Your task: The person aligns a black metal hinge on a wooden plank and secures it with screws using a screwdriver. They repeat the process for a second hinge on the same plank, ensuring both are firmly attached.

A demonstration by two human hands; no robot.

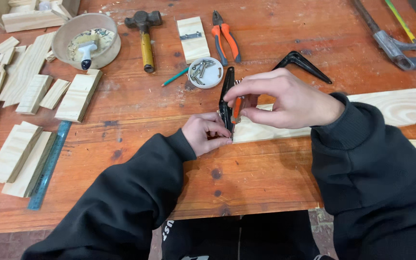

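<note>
Right hand (285,98): fingers pinched on orange-handled screwdriver (236,109), upright at plank (391,110) end. Left hand (205,134): fingers closed around black bracket (226,91), pressed against plank end on surface (266,173). Screw dish (205,73) just behind; pliers (225,36), hammer (144,36) farther back.

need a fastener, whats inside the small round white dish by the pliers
The small round white dish holds a loose pile of silvery metal screws. Its bottom beneath the pile is covered, so anything under them stays unseen.
</note>
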